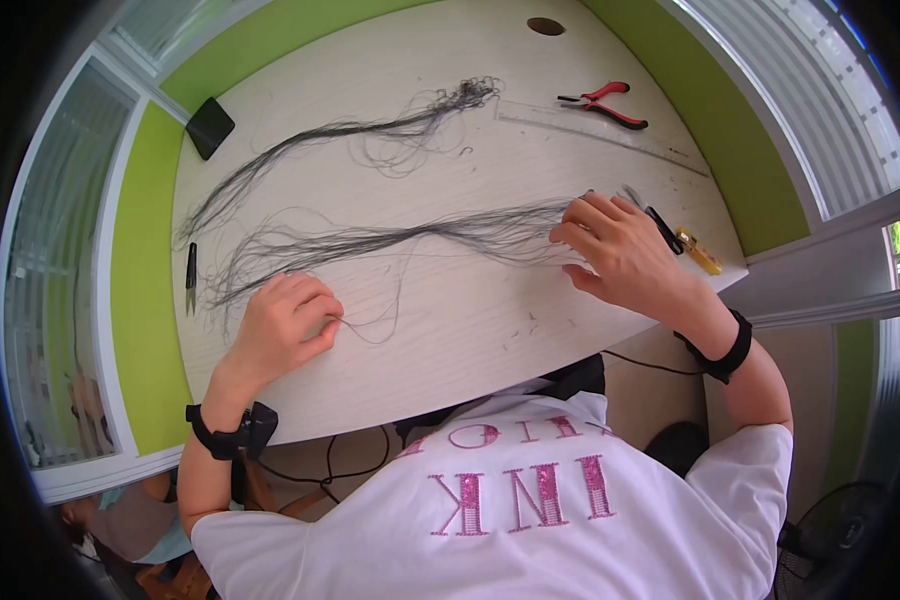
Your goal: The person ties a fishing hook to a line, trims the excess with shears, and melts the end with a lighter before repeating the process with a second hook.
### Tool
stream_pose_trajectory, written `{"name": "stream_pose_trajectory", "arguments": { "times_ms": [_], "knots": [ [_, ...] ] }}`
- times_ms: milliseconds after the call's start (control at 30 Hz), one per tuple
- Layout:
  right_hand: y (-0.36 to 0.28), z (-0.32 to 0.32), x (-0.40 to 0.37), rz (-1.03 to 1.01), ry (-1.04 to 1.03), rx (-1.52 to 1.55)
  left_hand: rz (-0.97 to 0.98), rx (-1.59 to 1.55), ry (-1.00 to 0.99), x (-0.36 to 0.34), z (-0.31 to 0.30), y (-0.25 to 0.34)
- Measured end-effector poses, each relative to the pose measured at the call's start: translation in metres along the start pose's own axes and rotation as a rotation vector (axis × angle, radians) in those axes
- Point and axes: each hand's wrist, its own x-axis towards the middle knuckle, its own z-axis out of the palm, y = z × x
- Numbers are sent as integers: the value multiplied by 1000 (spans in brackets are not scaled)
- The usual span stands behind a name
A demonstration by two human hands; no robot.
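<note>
My left hand [285,325] is closed in a pinch on a thin line [395,318], whose slack loops over the tabletop beside the fingertips. Behind it, a long bundle of thin dark lines [420,232] stretches across the table. My right hand [625,248] hovers at or touches the bundle's right end, thumb and fingers apart; that end is partly hidden under the fingers. Farther back lies a second bundle of lines [320,132], with small dark hook-like curls [470,92] clustered at its right end.
A clear ruler [600,135] and red-handled pliers [610,104] lie at the back right. Black-handled scissors [664,230] and a yellow tool [699,251] are beside my right hand. Black snips [191,280] lie at the left edge, below a black box [210,128]. Green partitions [150,290] border the table.
</note>
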Motion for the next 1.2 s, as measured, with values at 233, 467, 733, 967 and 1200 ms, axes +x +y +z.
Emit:
{"name": "stream_pose_trajectory", "arguments": {
  "times_ms": [233, 467, 733, 967, 1200],
  "knots": [
    [15, 1, 9, 72, -14, -28, -306, 178, 170, -14, 5, -25],
    [26, 2, 16, 108, 11, -21, -248, 197, 211, 12, -2, -8],
    [41, 0, 25, 133, -91, 0, -241, 82, 17, 22, 2, -21],
    [52, 4, 26, 71, -59, -34, -129, 31, 84, 46, 5, 5],
    [58, 2, 25, 63, -61, -77, -208, 12, 107, 55, 19, -15]
  ]
}}
